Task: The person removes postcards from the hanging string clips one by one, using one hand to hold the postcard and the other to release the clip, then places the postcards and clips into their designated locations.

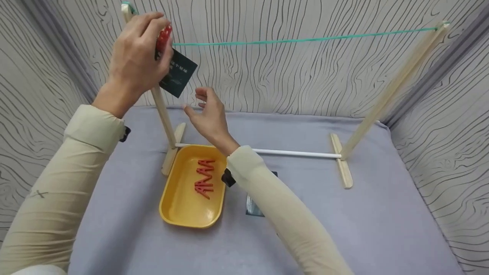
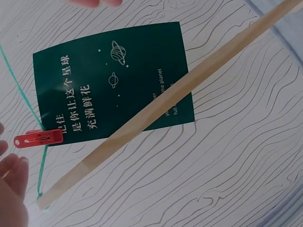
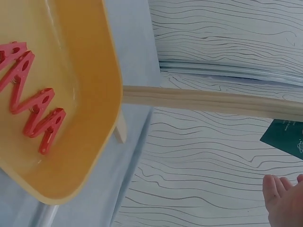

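Observation:
A dark green card [image 1: 178, 74] with white writing and planet drawings hangs near the left end of the teal string [image 2: 19, 90]. One corner is caught by a red clothespin [image 2: 40, 137], which also sits on the string. Around the clothespin is my left hand [image 1: 139, 53]; in the left wrist view its fingertips [image 2: 16, 175] lie beside the clothespin's handles, with a small gap showing. My right hand [image 1: 208, 114] is raised below and to the right of the card, fingers loosely bent and apart from it, holding nothing.
The string runs between two wooden posts [image 1: 397, 91], joined low down by a white rod [image 1: 298, 153]. A yellow tray [image 1: 172, 206] holds several red clothespins [image 3: 35, 113]. Partly under my right forearm, another dark card [image 1: 253, 208] lies on the grey cloth [image 1: 366, 225].

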A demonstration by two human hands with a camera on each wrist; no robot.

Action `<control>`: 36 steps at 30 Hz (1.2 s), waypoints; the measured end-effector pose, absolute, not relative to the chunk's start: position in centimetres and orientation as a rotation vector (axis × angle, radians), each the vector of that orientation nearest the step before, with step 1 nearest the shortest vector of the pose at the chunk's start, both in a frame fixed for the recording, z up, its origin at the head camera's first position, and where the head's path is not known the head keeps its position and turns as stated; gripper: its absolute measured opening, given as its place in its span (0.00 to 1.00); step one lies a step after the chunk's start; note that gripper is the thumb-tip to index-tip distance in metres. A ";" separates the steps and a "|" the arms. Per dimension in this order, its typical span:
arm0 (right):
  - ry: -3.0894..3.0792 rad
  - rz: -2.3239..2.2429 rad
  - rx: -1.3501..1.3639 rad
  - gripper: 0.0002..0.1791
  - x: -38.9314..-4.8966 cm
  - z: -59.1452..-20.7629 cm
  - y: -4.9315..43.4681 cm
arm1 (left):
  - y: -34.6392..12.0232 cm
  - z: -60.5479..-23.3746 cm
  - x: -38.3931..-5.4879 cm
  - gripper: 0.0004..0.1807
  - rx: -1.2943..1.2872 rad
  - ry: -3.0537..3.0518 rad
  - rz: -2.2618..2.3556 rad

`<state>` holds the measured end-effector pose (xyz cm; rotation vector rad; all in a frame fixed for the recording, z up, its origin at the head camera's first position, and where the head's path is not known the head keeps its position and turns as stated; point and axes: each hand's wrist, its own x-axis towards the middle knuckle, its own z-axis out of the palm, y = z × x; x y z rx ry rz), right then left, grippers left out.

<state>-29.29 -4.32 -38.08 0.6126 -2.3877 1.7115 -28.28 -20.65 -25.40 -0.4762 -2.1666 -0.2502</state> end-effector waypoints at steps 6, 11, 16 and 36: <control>-2.384 1.746 0.600 0.27 -29.8 -37.7 -4.7 | -20.4 -24.6 -28.3 0.27 -0.451 -2.329 -0.202; -2.378 1.785 0.596 0.25 -30.2 -38.3 -4.7 | -20.5 -24.5 -28.1 0.32 -0.391 -2.537 -0.174; -2.359 1.816 0.639 0.25 -30.6 -38.0 -5.2 | -20.7 -24.0 -27.9 0.33 -0.390 -2.588 -0.154; -2.274 1.875 0.777 0.27 -31.5 -37.2 -6.1 | -19.8 -22.6 -27.6 0.30 -0.381 -2.655 -0.358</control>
